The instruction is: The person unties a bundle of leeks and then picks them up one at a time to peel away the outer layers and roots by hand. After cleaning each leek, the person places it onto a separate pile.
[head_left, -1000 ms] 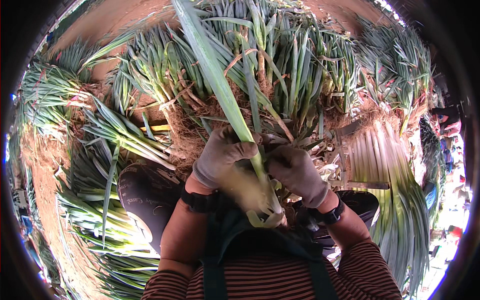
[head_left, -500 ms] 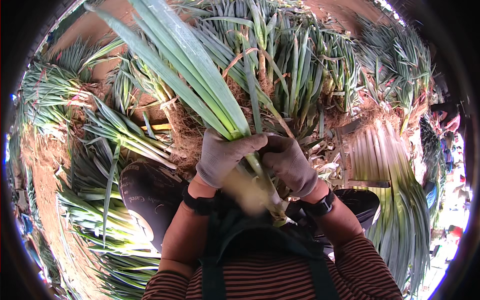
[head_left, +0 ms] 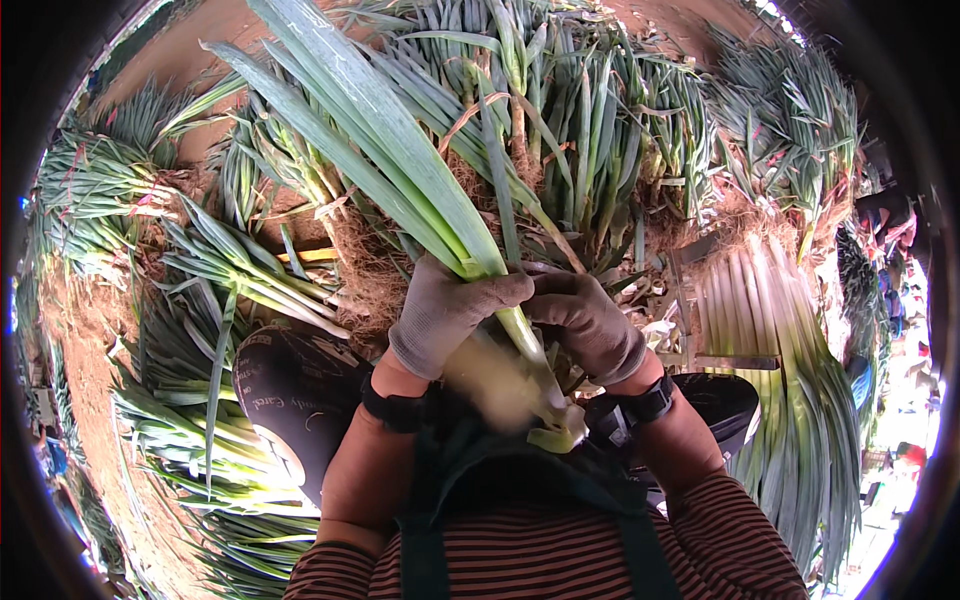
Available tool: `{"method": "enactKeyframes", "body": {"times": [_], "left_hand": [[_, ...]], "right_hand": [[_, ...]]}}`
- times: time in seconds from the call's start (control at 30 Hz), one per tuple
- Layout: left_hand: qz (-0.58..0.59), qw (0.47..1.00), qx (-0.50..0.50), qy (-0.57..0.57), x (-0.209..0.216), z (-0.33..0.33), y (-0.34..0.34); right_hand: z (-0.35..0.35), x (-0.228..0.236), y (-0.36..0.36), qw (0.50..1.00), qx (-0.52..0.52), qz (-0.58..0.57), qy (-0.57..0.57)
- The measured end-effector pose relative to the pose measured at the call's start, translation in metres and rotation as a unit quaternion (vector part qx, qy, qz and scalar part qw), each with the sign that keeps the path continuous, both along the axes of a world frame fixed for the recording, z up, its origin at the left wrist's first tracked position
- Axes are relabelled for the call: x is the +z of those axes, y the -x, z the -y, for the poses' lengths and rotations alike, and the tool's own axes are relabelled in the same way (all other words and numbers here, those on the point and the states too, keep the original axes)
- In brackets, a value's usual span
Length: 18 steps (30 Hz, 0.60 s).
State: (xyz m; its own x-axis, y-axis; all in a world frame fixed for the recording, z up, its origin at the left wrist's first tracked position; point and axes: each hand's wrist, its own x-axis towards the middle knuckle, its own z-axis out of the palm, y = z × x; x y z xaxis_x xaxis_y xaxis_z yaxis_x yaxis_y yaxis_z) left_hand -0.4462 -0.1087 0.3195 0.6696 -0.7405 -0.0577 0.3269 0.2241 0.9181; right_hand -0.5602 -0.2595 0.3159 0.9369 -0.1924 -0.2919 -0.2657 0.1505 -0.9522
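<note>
A single leek point(head_left: 445, 215) slants across the middle, its broad green leaves up to the left and its pale stalk down toward my lap. My gloved left hand point(head_left: 445, 315) is closed around it just below where the leaves fan out. My right hand point(head_left: 590, 320), in a grey glove too, is beside the stalk with fingers curled, close to the left thumb; what it pinches, if anything, is hidden. At the stalk's lower end a pale greenish flap of outer layer point(head_left: 560, 430) hangs loose. A blurred yellowish patch hides part of the area left of the stalk.
Rooted leeks point(head_left: 590, 130) stand massed in front of me. Cleaned white-stemmed leeks point(head_left: 760, 310) lie at the right beside a metal bar point(head_left: 738, 363). More leeks point(head_left: 210, 420) are heaped at the left, near my knee. Tied bundles point(head_left: 90, 190) lie farther off on brown soil point(head_left: 100, 380).
My right hand has moved slightly right and down, away from the stalk. More of the pale stalk shows, and the loose layer at its lower end stands out more.
</note>
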Motion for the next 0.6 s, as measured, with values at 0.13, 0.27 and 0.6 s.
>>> {"method": "enactKeyframes", "body": {"times": [0.13, 0.27, 0.6], "left_hand": [[0.019, 0.999, -0.019, -0.033, 0.012, -0.001, 0.001], [0.032, 0.997, -0.067, -0.033, 0.019, -0.003, -0.002], [0.011, 0.982, -0.155, 0.104, 0.033, -0.007, 0.016]], "right_hand": [[-0.006, 0.01, 0.008, 0.999, -0.021, 0.022, 0.02], [-0.008, 0.04, 0.019, 1.0, -0.014, -0.02, 0.002], [-0.034, 0.028, 0.06, 0.994, -0.002, -0.064, 0.086]]}}
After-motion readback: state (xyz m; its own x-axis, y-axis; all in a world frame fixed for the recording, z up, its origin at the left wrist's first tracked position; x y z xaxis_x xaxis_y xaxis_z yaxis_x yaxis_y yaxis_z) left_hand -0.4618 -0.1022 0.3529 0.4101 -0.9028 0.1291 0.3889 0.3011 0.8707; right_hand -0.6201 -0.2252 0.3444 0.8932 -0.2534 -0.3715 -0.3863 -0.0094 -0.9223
